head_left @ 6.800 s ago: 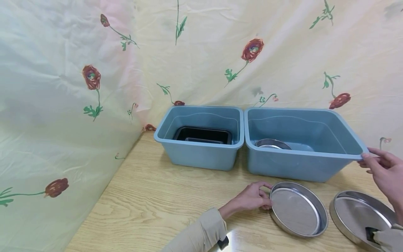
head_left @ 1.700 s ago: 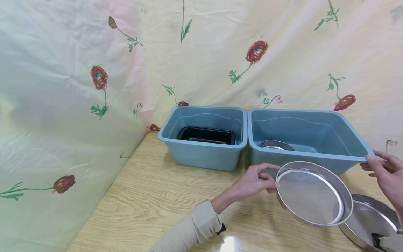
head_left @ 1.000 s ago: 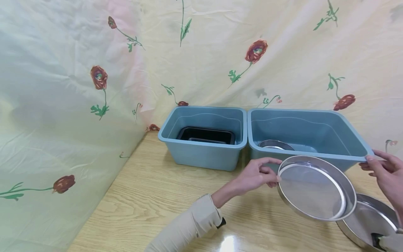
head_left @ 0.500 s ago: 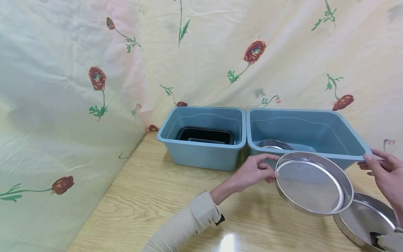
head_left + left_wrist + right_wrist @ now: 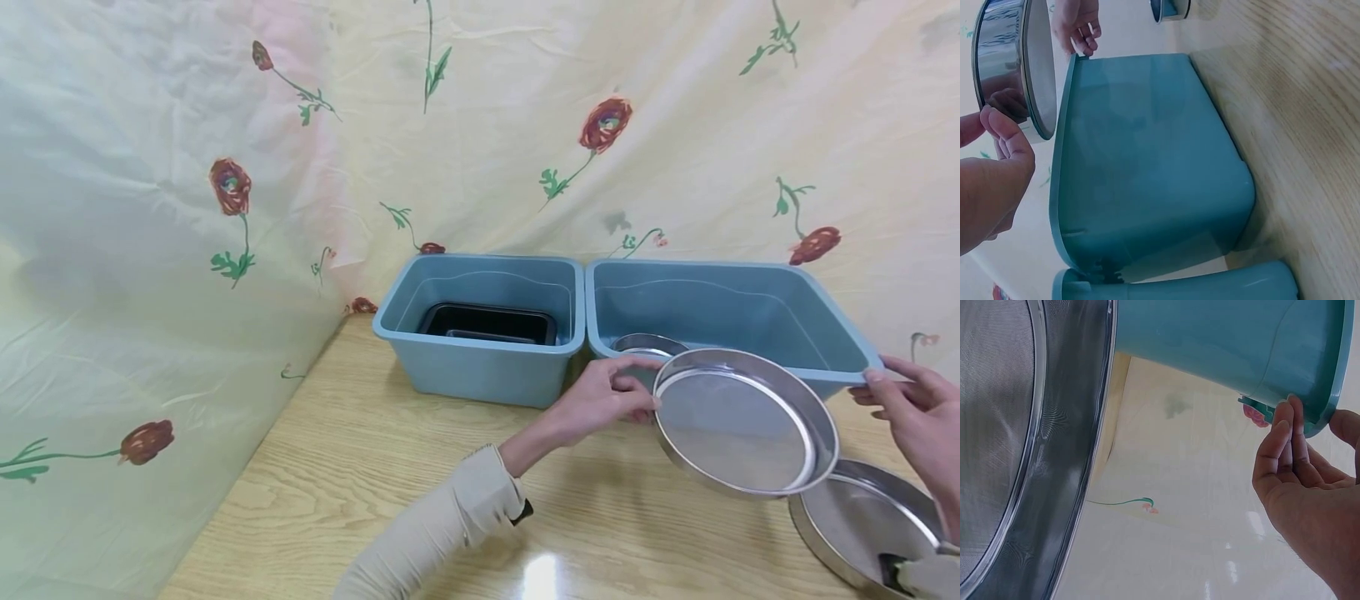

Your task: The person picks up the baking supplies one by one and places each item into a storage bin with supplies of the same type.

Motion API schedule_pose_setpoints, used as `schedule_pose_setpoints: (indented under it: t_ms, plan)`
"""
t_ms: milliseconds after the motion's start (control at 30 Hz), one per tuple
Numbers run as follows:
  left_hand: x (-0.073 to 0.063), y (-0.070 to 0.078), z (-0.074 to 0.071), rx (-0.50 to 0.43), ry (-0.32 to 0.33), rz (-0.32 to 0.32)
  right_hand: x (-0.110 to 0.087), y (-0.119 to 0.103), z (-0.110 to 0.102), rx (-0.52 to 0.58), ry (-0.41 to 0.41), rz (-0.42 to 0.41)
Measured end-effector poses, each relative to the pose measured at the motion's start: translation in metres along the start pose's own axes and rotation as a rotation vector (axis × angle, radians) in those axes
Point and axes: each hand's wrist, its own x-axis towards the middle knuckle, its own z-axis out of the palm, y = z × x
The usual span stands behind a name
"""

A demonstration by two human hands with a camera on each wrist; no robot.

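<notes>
A round steel sieve (image 5: pixel 738 429) with a fine mesh floor is tilted in the air, overlapping the front of the right blue bin (image 5: pixel 716 287) in the head view. My left hand (image 5: pixel 592 404) pinches its left rim between thumb and fingers, also plain in the left wrist view, where the sieve's shiny wall (image 5: pixel 1002 53) faces me. At the bin's front right corner, my right hand (image 5: pixel 918 412) holds the rim, thumb on one side and fingers on the other. The right wrist view shows that grip on the corner (image 5: pixel 1321 422).
Another steel sieve (image 5: pixel 870 521) lies on the wooden table at the right, partly under my right forearm. A small round steel piece (image 5: pixel 648 343) sits inside the right bin. The left blue bin (image 5: pixel 480 367) contains a black rectangular pan (image 5: pixel 487 321). A flowered curtain (image 5: pixel 480 150) hangs behind.
My left hand has lifted the sieve off the table and raised it towards the right bin, its upper edge now overlapping the bin's rim. My right hand keeps hold of the bin's corner.
</notes>
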Motion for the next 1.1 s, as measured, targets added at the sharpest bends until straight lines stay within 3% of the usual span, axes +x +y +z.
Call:
schedule_pose_setpoints:
  t_ms: [500, 833, 1100]
  plan:
    - [0.009, 0.008, -0.006, 0.013, -0.008, 0.04, -0.003, -0.009, 0.003, -0.067, -0.007, 0.091]
    - [0.015, 0.016, -0.004, 0.019, 0.005, 0.054, -0.002, -0.008, 0.002, -0.021, -0.012, 0.072]
    - [0.019, 0.018, -0.002, 0.0, 0.059, 0.048, -0.002, -0.006, 0.001, -0.022, -0.015, 0.074]
